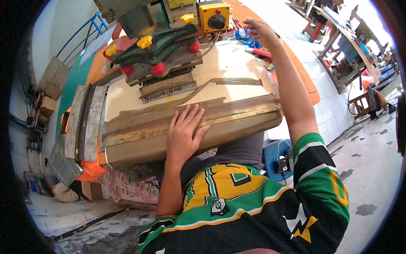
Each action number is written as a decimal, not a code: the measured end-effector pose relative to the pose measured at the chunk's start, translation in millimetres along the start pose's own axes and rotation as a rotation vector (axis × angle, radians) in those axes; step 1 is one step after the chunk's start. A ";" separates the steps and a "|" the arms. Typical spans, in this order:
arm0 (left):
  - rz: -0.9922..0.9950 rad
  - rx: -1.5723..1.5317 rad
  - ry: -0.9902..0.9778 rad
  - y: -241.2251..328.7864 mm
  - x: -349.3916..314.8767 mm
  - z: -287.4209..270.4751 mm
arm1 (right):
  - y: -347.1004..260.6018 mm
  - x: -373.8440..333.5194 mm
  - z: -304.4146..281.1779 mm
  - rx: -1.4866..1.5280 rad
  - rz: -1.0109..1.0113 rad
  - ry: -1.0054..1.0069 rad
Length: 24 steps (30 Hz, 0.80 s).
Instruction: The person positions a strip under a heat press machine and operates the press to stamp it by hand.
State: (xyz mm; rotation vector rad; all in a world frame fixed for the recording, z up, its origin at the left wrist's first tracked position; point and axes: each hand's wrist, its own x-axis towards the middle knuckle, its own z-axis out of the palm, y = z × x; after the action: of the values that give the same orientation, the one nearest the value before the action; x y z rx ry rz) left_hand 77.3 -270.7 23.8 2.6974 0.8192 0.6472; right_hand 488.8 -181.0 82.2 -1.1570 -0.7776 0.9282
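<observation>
My left hand (pixel 185 133) lies flat with fingers spread on a long brown metal-like strip (pixel 237 111), which runs across the near side of the work surface over a brown sheet (pixel 224 130) that bends down at the front edge. My right hand (pixel 261 32) is raised at the far right, beside a yellow control box (pixel 213 17); its fingers stretch leftward and nothing shows in them. Beyond my left hand stands a press with a dark green clamp frame (pixel 158 46). Under it, a small metal plate (pixel 167 89) with handwriting rests on a cream sheet (pixel 234 63).
Worn boards (pixel 78 122) lean at the left edge. Blue strapping (pixel 246 39) and a red tool-like item (pixel 262 53) lie near my right hand. A blue stool or box (pixel 277 158) with a black plug stands right of my lap. Another person sits at a far bench (pixel 347 36).
</observation>
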 end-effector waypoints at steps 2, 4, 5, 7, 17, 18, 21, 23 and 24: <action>0.006 -0.003 -0.001 1.3 0.7 0.7 | -16.2 4.9 -31.4 -0.509 -0.184 0.204; 0.005 0.003 0.012 1.3 -0.4 1.8 | -28.5 7.6 -57.0 -0.938 -0.467 0.414; 0.007 0.002 0.010 1.4 -0.5 1.6 | -36.7 7.8 -72.5 -1.095 -0.508 0.504; 0.025 0.033 0.032 2.1 -0.4 0.7 | -45.0 7.6 -102.5 -1.227 -0.529 0.639; 0.013 0.039 0.019 4.3 1.4 4.7 | 14.8 -21.7 -189.7 -1.366 -0.267 0.712; 0.010 0.039 0.022 4.6 1.7 4.9 | 25.2 -20.7 -186.4 -1.227 -0.237 0.796; 0.012 0.042 0.020 5.5 1.9 7.2 | 42.4 -25.4 -184.1 -0.970 -0.191 0.895; 0.019 0.043 0.016 5.3 2.9 7.4 | 44.1 -29.4 -190.1 -0.772 -0.240 0.850; 0.020 0.052 0.018 5.0 3.1 7.1 | 45.3 -32.1 -193.1 -0.695 -0.327 0.830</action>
State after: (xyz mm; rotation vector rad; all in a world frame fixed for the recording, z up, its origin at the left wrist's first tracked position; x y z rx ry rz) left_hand 85.3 -273.7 20.5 2.7534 0.8254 0.6640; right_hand 637.0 -281.9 -8.5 -1.7700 -0.5645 -0.1656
